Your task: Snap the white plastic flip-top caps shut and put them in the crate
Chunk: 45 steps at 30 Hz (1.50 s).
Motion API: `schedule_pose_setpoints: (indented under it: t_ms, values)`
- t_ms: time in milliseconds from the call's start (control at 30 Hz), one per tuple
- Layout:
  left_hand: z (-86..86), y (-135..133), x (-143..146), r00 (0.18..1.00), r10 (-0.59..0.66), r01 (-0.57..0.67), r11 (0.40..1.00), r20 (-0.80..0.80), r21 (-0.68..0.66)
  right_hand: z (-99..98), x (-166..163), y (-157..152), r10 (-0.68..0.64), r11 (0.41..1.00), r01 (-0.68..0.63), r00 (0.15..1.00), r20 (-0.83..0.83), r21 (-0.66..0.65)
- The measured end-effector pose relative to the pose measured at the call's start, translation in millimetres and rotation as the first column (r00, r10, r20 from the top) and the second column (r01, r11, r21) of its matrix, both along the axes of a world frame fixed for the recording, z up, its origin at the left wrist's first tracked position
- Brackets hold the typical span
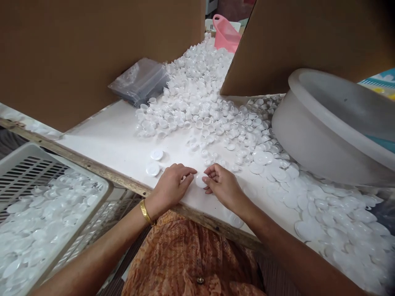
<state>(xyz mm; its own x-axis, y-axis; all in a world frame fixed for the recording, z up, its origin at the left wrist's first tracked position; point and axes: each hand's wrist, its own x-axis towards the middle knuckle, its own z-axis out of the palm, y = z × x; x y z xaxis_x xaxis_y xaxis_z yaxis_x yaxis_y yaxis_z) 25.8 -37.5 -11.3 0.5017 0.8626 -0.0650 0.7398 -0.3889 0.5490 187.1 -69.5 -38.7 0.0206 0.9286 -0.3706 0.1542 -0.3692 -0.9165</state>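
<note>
White plastic pieces [40,218] fill a slatted white plastic basket [105,191] at lower left. Two round white discs [156,154] lie left of centre on the white table [105,135]. Below centre, the left hand [174,185] is loosely parted beside a thin white plastic disc [200,181] that the right hand [222,185] pinches.

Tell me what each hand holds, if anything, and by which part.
The right hand pinches a small white saucer by its right edge. The left hand shows nothing held; whether it touches the saucer can't be told.
</note>
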Motion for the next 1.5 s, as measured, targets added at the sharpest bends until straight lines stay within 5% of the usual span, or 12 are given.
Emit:
schedule_pose_setpoints:
  t_ms: [433,800,867,967,1100,1233,1500]
  values:
    - [-8.9,10,7,0.973,0.227,-0.193,0.899,0.041,-0.393,-8.2,-9,10,-0.001,0.998,-0.005,0.996,-0.087,-0.065]
    - [-4.9,19,4,0.983,0.179,-0.174,0.887,-0.029,-0.429,-4.4,-6,10,0.043,0.99,-0.048,0.998,-0.038,-0.129]
    - [-1.2,19,5,0.981,0.191,-0.188,0.916,-0.026,-0.355,-3.2,-3,7,0.06,0.993,-0.062,0.998,-0.029,-0.105]
    - [2.2,21,18,0.974,0.224,-0.225,0.974,-0.034,-0.035,-4.4,0,1,0.041,0.996,-0.042,0.999,-0.009,-0.077]
    - [-7.0,28,47,0.947,0.303,-0.258,0.912,-0.102,0.319,-10.6,-4,-3,0.011,0.997,-0.013,1.0,-0.022,-0.071]
    - [-24.7,35,60,0.924,0.327,-0.218,0.877,-0.2,0.428,-11.6,-11,-4,0.022,0.997,-0.032,0.99,-0.137,-0.071]
    - [-34.4,35,46,0.91,0.263,-0.104,0.893,-0.32,0.438,3.0,-12,-5,-0.034,0.95,-0.107,0.898,-0.438,-0.293]
